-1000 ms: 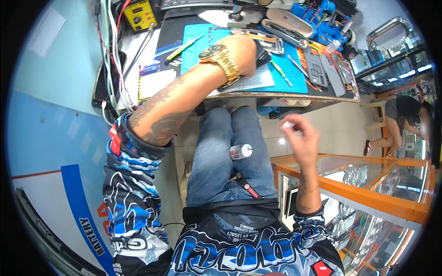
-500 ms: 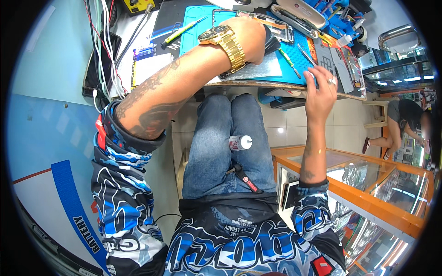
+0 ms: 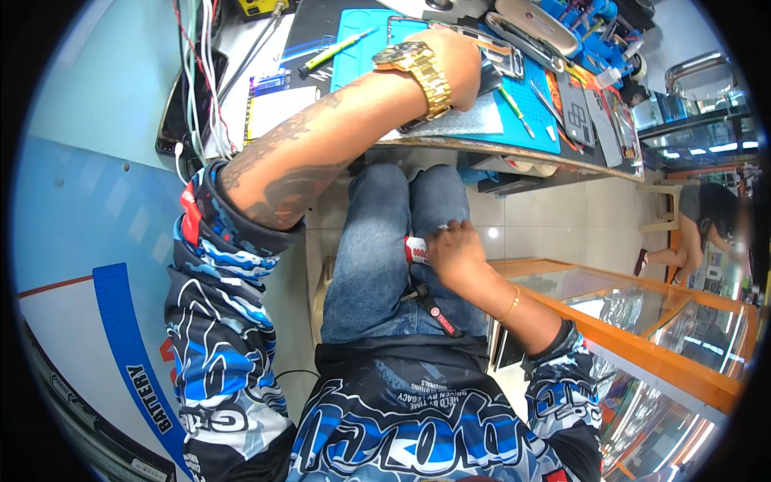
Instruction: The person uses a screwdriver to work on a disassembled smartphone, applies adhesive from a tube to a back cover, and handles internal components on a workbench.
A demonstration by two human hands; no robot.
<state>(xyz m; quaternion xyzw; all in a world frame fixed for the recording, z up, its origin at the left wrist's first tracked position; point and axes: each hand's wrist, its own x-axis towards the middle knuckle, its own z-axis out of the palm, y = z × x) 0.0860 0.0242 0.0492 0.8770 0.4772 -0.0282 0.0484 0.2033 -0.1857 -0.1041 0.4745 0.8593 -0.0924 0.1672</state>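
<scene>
My left hand (image 3: 456,68), wearing a gold watch (image 3: 418,74), is over the blue mat (image 3: 542,104) on the bench. Its fingers are closed on a dark flat piece (image 3: 491,78) that sticks out to the right; most of it is hidden. Beyond the hand lies an opened phone frame (image 3: 507,61). My right hand (image 3: 456,257) is down at my lap, its fingers curled round the right end of a small white bottle (image 3: 415,250) with red print, held between my thighs. The bottle's nozzle is covered by the hand. A small white cone-shaped cap (image 3: 551,132) rests on the mat's near right corner.
Two yellow-green screwdrivers (image 3: 337,51) (image 3: 516,112) and tweezers (image 3: 546,98) lie on the bench. A dark phone back (image 3: 577,116) is at the mat's right, and an open case (image 3: 536,24) sits behind. Cables (image 3: 210,88) hang left. An orange-framed glass counter (image 3: 634,313) stands right; another person (image 3: 707,217) is beyond.
My right hand has come down from the mat's right corner to the bottle on my lap. The white cap now shows on the mat. My left hand keeps its hold on the dark piece.
</scene>
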